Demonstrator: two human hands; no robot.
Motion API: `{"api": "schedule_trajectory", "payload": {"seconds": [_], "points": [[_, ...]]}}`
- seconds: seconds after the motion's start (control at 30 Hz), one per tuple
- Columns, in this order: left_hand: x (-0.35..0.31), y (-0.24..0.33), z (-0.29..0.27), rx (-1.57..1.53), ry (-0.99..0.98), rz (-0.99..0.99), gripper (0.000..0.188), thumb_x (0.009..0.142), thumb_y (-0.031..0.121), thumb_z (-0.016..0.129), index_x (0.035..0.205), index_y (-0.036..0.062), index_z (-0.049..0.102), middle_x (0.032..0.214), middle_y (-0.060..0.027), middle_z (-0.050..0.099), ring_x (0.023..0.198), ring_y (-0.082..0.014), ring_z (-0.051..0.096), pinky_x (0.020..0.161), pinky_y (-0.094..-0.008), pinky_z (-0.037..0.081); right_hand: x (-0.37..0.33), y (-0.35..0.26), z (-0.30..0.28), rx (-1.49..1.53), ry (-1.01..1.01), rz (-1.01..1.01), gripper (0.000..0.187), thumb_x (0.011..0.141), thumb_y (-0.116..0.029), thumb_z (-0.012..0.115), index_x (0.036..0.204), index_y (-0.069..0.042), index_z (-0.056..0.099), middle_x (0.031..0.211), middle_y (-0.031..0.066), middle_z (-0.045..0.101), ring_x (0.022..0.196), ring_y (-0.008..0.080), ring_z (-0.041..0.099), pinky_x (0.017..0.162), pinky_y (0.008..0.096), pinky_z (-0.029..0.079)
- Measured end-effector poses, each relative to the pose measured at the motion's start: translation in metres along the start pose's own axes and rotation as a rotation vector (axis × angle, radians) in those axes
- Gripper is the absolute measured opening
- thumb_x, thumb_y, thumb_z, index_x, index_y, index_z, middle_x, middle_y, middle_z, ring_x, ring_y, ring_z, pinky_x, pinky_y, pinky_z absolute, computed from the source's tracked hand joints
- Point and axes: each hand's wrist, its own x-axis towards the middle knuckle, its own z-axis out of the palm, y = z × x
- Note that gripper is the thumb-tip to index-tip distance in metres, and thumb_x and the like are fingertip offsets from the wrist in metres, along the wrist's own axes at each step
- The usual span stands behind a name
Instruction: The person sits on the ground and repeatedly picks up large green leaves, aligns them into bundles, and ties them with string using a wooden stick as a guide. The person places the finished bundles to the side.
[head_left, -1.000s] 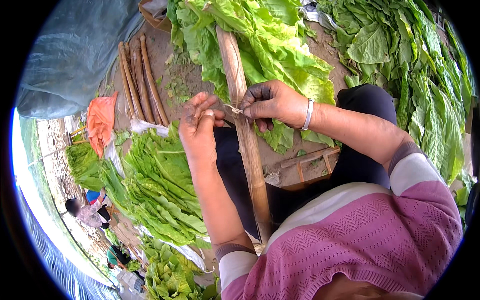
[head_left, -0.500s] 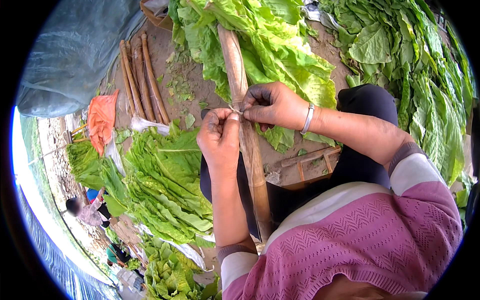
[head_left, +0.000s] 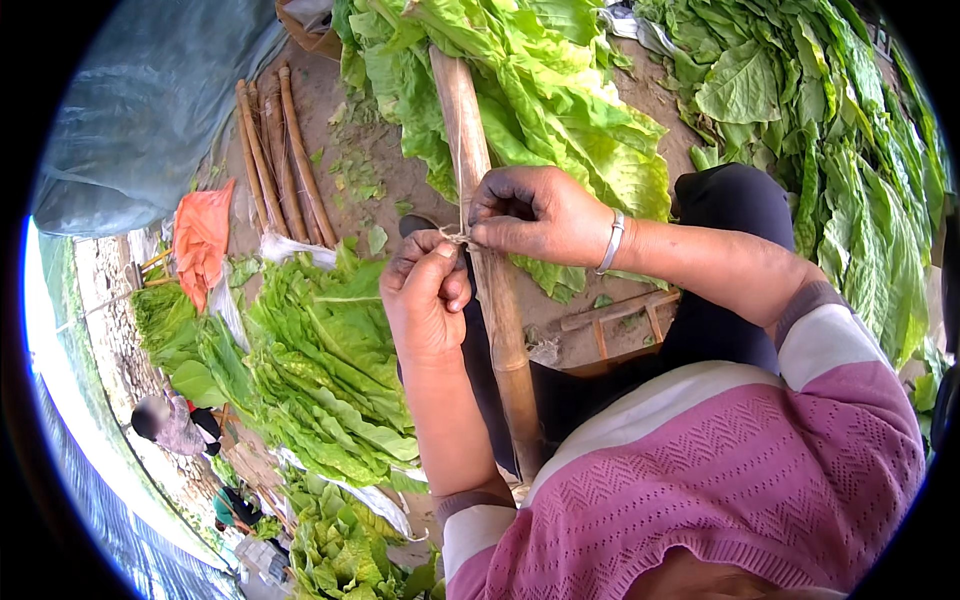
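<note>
A long bamboo pole (head_left: 508,345) slants up from beside my lap, and its far end runs under a heap of broad green leaves (head_left: 540,110). Thin twine (head_left: 456,237) is wound around the pole, with a small knot or loop between my hands. My left hand (head_left: 428,290) pinches the twine at the pole's left side. From the right, my right hand (head_left: 530,215) pinches the twine against the pole, thumb and forefinger together. A strand of twine runs along the pole toward the leaves.
More leaves are piled at the left (head_left: 330,350) and far right (head_left: 800,150). Several bamboo poles (head_left: 285,160) lie on the ground beside an orange bag (head_left: 203,240). A wooden frame (head_left: 620,312) is near my knee. Two other people (head_left: 180,425) are at far left.
Both hands have moved slightly nearer to me along the pole. My left hand has drawn a little to the left, and more of the twine loop shows between the fingers.
</note>
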Motion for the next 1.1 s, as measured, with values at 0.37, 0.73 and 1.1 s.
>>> {"api": "schedule_trajectory", "payload": {"seconds": [0.37, 0.73, 1.1], "points": [[0.003, -0.003, 0.010, 0.141, 0.022, 0.111, 0.006, 0.076, -0.005, 0.057, 0.080, -0.0005, 0.056, 0.062, -0.0004, 0.049, 0.043, -0.0040, 0.037, 0.037, -0.0169, 0.026, 0.002, -0.005, -0.009, -0.296, 0.166, -0.159, 0.012, 0.071, -0.009, 0.062, 0.076, -0.002, 0.055, 0.069, 0.0068, 0.052, 0.060, 0.0155, 0.050, 0.058, 0.0292, 0.044], [0.006, -0.016, 0.014, 0.337, 0.071, 0.221, 0.004, 0.075, -0.005, 0.058, 0.078, -0.0043, 0.057, 0.060, -0.0017, 0.051, 0.041, -0.0031, 0.034, 0.038, -0.0174, 0.024, 0.000, -0.011, -0.006, -0.683, 0.195, -0.557, 0.015, 0.064, -0.009, 0.066, 0.078, -0.008, 0.059, 0.080, 0.0065, 0.058, 0.065, 0.0284, 0.060, 0.053, 0.0362, 0.047], [0.016, -0.016, 0.014, 0.265, 0.022, 0.134, 0.004, 0.076, -0.003, 0.057, 0.080, -0.0021, 0.056, 0.061, -0.0008, 0.049, 0.042, -0.0032, 0.036, 0.038, -0.0169, 0.025, 0.012, -0.001, -0.011, 0.140, 0.096, 0.127, 0.009, 0.075, -0.010, 0.058, 0.073, -0.003, 0.053, 0.062, 0.0026, 0.051, 0.054, 0.0120, 0.052, 0.048, 0.0272, 0.042]]}}
